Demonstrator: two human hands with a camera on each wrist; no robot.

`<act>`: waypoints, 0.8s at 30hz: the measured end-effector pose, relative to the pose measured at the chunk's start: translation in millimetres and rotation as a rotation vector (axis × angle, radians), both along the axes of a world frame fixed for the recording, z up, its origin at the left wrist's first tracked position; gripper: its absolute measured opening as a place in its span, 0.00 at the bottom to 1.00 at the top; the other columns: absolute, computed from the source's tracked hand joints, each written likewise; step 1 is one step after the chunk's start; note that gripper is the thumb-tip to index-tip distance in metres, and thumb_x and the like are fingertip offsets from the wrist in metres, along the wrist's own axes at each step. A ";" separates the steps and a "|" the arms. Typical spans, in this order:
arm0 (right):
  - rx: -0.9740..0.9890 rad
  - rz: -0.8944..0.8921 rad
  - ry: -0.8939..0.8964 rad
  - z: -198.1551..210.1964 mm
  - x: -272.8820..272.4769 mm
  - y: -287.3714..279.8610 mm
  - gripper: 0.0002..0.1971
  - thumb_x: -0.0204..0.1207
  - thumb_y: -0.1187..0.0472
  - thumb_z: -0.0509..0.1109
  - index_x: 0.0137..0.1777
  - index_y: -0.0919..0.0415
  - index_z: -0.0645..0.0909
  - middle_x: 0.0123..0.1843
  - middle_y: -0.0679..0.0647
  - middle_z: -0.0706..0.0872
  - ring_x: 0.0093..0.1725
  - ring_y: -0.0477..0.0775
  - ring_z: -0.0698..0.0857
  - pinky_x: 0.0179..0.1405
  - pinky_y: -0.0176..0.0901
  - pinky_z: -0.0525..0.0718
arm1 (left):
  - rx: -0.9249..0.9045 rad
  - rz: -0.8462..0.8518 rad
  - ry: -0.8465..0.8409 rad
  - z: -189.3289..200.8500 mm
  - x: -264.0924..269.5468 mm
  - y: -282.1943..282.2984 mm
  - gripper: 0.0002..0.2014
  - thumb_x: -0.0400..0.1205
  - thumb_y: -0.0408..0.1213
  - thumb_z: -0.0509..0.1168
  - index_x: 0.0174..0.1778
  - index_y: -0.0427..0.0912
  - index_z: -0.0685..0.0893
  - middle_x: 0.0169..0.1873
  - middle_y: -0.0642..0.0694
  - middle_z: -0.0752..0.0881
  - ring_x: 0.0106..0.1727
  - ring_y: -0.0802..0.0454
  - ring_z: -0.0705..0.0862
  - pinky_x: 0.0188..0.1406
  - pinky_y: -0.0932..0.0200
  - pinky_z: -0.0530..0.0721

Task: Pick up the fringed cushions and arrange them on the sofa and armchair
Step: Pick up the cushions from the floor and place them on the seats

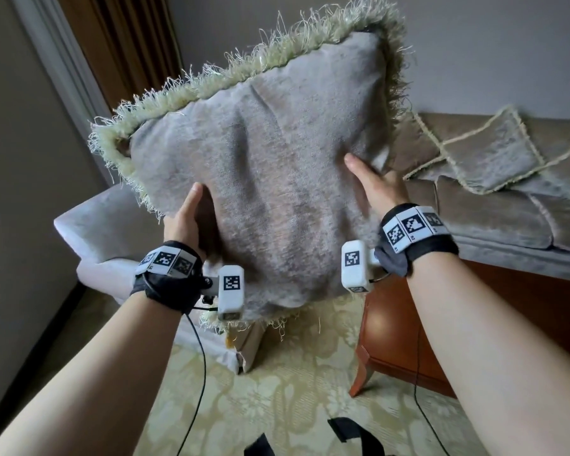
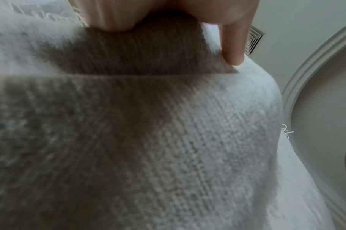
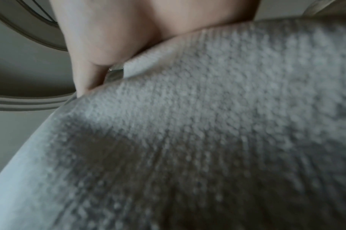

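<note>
I've got both hands, left hand (image 1: 185, 216) and right hand (image 1: 374, 182), gripping the fringed cushion (image 1: 260, 179) by its sides, held up above the armchair (image 1: 112, 238); fingers behind it are hidden, and both wrist views are blurry fabric.

Left hand (image 1: 185, 218), right hand (image 1: 375, 182) raised, gripping.

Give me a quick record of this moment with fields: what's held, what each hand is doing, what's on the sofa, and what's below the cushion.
held item: fringed cushion, lifted in the air, tilted
left hand: grips the cushion's lower left edge
right hand: grips the cushion's right edge, thumb on the front face
on the sofa: second fringed cushion, propped on a corner against the backrest
below the held cushion: pale armchair
between the seats: wooden side table
</note>
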State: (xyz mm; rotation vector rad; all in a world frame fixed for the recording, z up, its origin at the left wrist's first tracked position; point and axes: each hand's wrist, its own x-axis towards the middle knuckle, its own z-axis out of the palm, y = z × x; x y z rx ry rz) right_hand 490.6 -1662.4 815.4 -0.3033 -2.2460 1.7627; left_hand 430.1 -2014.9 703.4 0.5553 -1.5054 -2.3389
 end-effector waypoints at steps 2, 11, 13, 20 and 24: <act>-0.010 0.013 -0.001 -4.9 -30.0 8.3 0.72 0.32 0.11 0.66 0.72 0.63 0.78 0.61 0.60 0.89 0.61 0.62 0.87 0.68 0.51 0.82 | 0.007 -0.021 0.045 10.8 -10.3 13.4 0.52 0.54 0.68 0.86 0.73 0.48 0.85 0.65 0.47 0.91 0.66 0.43 0.91 0.74 0.40 0.83; -0.042 0.215 0.005 15.6 -152.9 27.1 0.20 0.73 0.37 0.73 0.46 0.55 0.80 0.40 0.46 0.79 0.54 0.53 0.81 0.53 0.33 0.71 | 0.000 0.106 0.041 29.2 -95.7 31.8 0.49 0.51 0.65 0.87 0.68 0.46 0.89 0.60 0.46 0.93 0.64 0.43 0.92 0.70 0.43 0.85; -0.064 0.234 0.026 14.5 -178.7 21.6 0.26 0.74 0.39 0.74 0.59 0.61 0.83 0.44 0.44 0.79 0.55 0.49 0.78 0.56 0.33 0.72 | -0.006 0.178 0.047 27.9 -111.0 30.3 0.49 0.50 0.63 0.88 0.67 0.45 0.90 0.58 0.46 0.94 0.61 0.44 0.93 0.69 0.43 0.86; -0.034 0.309 -0.080 -7.2 -287.1 -24.8 0.23 0.69 0.34 0.74 0.37 0.56 0.80 0.38 0.46 0.85 0.40 0.48 0.85 0.51 0.39 0.75 | 0.010 0.214 0.001 1.0 -193.6 -23.1 0.48 0.54 0.63 0.88 0.70 0.45 0.88 0.62 0.45 0.93 0.63 0.43 0.92 0.73 0.40 0.84; -0.024 0.310 -0.082 -25.2 -360.0 -65.5 0.22 0.69 0.34 0.75 0.35 0.54 0.81 0.34 0.43 0.84 0.34 0.41 0.81 0.46 0.38 0.76 | 0.012 0.236 -0.057 -27.7 -271.2 -77.1 0.49 0.53 0.66 0.87 0.70 0.49 0.88 0.61 0.48 0.93 0.63 0.44 0.92 0.74 0.42 0.83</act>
